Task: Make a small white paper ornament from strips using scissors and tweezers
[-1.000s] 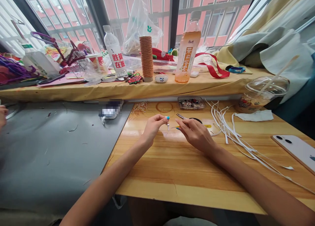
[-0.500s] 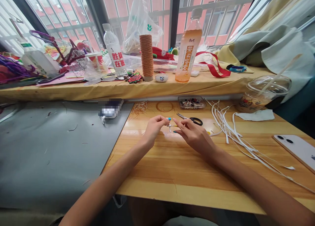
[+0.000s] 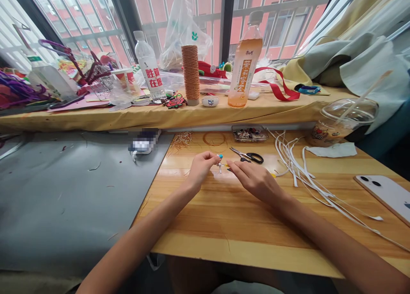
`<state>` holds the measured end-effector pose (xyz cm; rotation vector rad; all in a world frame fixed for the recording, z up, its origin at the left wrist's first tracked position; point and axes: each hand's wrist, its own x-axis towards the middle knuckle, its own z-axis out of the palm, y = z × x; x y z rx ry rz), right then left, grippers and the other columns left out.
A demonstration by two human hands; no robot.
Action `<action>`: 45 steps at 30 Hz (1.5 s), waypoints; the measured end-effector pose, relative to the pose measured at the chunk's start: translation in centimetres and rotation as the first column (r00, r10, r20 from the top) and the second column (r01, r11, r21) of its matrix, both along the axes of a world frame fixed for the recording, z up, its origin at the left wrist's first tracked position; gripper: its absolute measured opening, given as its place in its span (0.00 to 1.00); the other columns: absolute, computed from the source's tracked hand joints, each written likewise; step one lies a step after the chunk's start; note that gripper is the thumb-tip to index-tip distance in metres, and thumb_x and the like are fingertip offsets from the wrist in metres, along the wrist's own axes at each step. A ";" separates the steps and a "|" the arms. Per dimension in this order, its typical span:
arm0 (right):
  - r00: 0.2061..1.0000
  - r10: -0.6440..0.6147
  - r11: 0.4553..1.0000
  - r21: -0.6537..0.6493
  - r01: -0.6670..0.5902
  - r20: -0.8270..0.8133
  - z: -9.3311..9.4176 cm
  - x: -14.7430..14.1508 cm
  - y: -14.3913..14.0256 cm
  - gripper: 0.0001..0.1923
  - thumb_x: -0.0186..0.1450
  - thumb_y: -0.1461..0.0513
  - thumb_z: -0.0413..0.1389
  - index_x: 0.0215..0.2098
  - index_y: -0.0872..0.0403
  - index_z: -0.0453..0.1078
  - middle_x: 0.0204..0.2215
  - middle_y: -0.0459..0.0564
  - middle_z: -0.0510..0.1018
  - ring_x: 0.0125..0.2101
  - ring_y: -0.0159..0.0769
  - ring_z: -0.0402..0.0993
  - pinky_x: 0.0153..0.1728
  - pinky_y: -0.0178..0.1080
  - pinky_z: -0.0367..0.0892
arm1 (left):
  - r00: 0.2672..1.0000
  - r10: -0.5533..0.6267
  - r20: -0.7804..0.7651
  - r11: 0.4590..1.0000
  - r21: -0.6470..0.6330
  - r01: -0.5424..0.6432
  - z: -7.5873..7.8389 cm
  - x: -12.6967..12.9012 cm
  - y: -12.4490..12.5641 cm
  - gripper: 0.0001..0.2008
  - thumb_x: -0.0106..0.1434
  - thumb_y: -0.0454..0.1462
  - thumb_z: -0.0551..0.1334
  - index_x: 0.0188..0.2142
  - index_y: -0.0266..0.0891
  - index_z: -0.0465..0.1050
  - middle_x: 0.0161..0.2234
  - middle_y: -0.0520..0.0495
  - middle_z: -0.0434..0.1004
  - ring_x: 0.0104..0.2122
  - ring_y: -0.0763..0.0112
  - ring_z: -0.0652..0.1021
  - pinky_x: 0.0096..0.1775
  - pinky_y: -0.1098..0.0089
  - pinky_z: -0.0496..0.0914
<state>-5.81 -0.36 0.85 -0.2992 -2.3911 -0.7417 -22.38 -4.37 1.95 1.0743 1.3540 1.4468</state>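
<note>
Above the wooden table, my left hand point(image 3: 202, 168) pinches a small white cord piece point(image 3: 220, 168) between thumb and fingertips, with a short end hanging down. My right hand point(image 3: 256, 179) is closed around a slim hook-like tool point(image 3: 226, 165) with a yellow handle, its thin tip reaching the white piece. The handle's rear end shows past the hand, while the grip covers its middle. Exactly what the tip does in the white piece is too small to make out. Black-handled scissors point(image 3: 254, 156) lie just behind my right hand.
White cords point(image 3: 294, 166) spread over the table's right side, near a phone point(image 3: 384, 196) and a plastic cup point(image 3: 339, 123). A clear box of beads point(image 3: 250, 133) sits at the back. On the ledge stand a brown thread spool point(image 3: 191, 74) and bottles point(image 3: 245, 68).
My right hand's fingers have closed in on the yellow-handled tool and its hand has turned slightly, palm further down. My left hand keeps its pinch on the white piece, nearly still.
</note>
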 end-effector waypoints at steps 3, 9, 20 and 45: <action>1.000 -0.003 0.999 0.045 0.002 0.031 0.3 -0.1 -0.3 0.14 0.62 0.72 0.43 0.45 0.66 0.64 0.31 0.55 0.75 0.26 0.33 0.69 0.25 0.35 0.62 | 1.000 0.007 -0.031 1.000 -0.002 -0.007 -0.4 0.1 0.1 0.09 0.48 0.39 0.61 0.18 0.36 0.67 0.20 0.53 0.67 0.25 0.74 0.67 0.33 0.71 0.59; 1.000 -0.017 0.997 0.069 0.016 0.018 0.4 -0.2 -0.4 0.12 0.62 0.71 0.44 0.38 0.64 0.68 0.27 0.52 0.75 0.23 0.31 0.66 0.23 0.34 0.58 | 0.993 0.014 -0.118 1.000 0.024 -0.011 -0.3 -0.1 0.1 0.10 0.50 0.39 0.60 0.18 0.35 0.67 0.20 0.52 0.68 0.25 0.74 0.68 0.33 0.72 0.60; 0.997 -0.068 0.707 -0.704 0.063 0.021 0.3 -0.6 -0.1 0.11 0.61 0.68 0.44 0.29 0.56 0.68 0.23 0.47 0.72 0.24 0.29 0.65 0.24 0.30 0.55 | 0.909 0.003 -0.417 0.976 0.197 0.087 -0.5 -0.4 0.4 0.09 0.53 0.40 0.60 0.22 0.38 0.68 0.25 0.51 0.69 0.31 0.72 0.67 0.34 0.72 0.59; 0.953 -0.278 -0.143 -0.976 -0.165 -0.121 2.5 -0.9 -0.9 0.11 0.54 0.56 0.54 0.24 0.57 0.68 0.17 0.43 0.68 0.13 0.21 0.52 0.14 0.29 0.45 | 0.422 0.189 -0.886 0.806 0.386 0.449 -1.1 -0.1 0.1 0.09 0.59 0.35 0.55 0.26 0.39 0.71 0.25 0.49 0.66 0.29 0.72 0.64 0.33 0.70 0.61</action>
